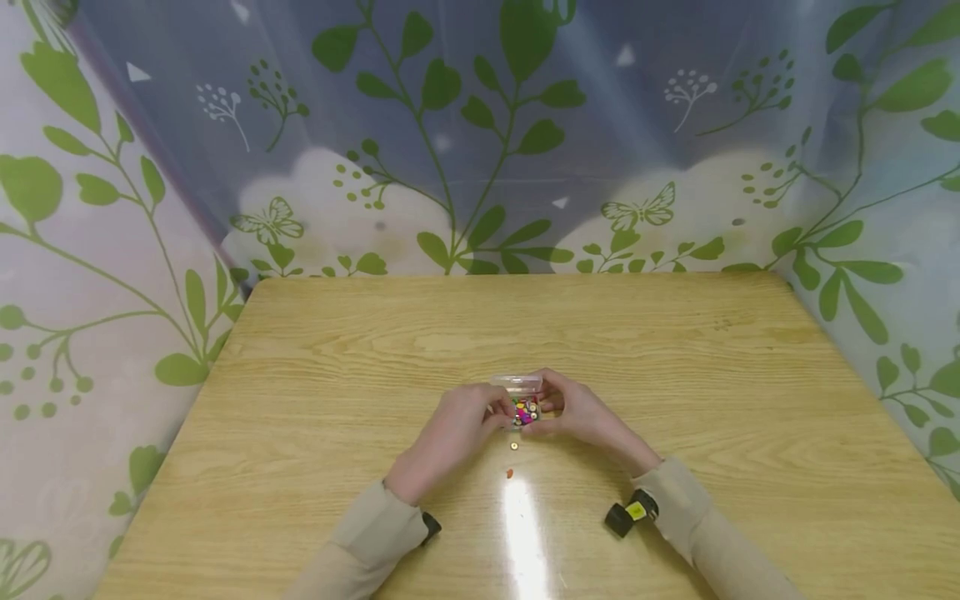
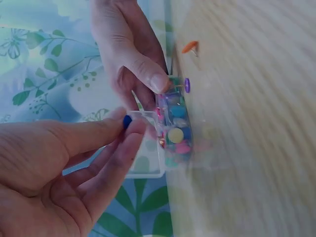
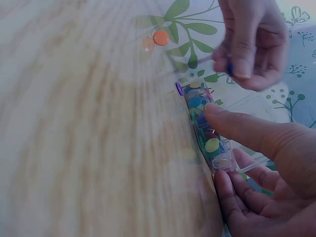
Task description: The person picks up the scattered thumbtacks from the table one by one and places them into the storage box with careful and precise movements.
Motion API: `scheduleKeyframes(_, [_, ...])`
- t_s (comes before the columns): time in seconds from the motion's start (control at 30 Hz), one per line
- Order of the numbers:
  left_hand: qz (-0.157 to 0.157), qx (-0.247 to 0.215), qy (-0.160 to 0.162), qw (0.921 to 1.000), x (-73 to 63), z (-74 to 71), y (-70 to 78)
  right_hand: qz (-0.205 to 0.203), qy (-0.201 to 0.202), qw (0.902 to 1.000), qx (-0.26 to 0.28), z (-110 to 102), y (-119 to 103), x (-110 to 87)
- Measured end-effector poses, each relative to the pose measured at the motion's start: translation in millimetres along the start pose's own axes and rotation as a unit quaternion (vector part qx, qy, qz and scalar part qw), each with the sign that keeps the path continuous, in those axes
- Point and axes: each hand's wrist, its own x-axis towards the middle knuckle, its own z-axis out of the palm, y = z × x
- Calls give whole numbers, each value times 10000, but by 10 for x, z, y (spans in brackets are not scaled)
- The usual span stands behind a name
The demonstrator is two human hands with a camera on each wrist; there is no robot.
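Observation:
A small clear plastic box (image 1: 527, 411) of thumbtacks in many colours stands on the table, its clear lid (image 2: 145, 170) swung open at the back. My right hand (image 1: 581, 417) grips the box at its right end, thumb (image 3: 242, 126) on the near side and fingers behind and underneath. Between thumb and forefinger my left hand (image 1: 465, 421) pinches a blue thumbtack (image 2: 127, 121), held close to the box's left end, just above it. In the wrist views a purple thumbtack (image 2: 187, 85) lies by the front of the box. An orange thumbtack (image 1: 509, 473) lies nearer me.
The wooden table (image 1: 337, 333) has a bright light streak in front of the box. A leaf-patterned curtain (image 1: 487, 167) hangs along its back and sides. Black wrist devices (image 1: 630, 512) sit at both sleeve cuffs.

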Motion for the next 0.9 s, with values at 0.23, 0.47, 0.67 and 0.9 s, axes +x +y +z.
scheduleKeyframes(0.23, [1, -22, 372, 9993, 139, 13, 84, -16, -25, 10000, 15, 3, 19, 2])
scheduleKeyframes(0.47, [40, -310, 577, 9978, 182, 5, 135, 1, -15, 10000, 71, -5, 23, -5])
scheduleKeyframes(0.67, [162, -189, 606, 9979, 154, -2, 131, 28, -13, 10000, 24, -8, 14, 0])
scheduleKeyframes(0.9, [322, 214, -309, 9988, 42, -3, 126, -17, -36, 10000, 18, -9, 5, -3])
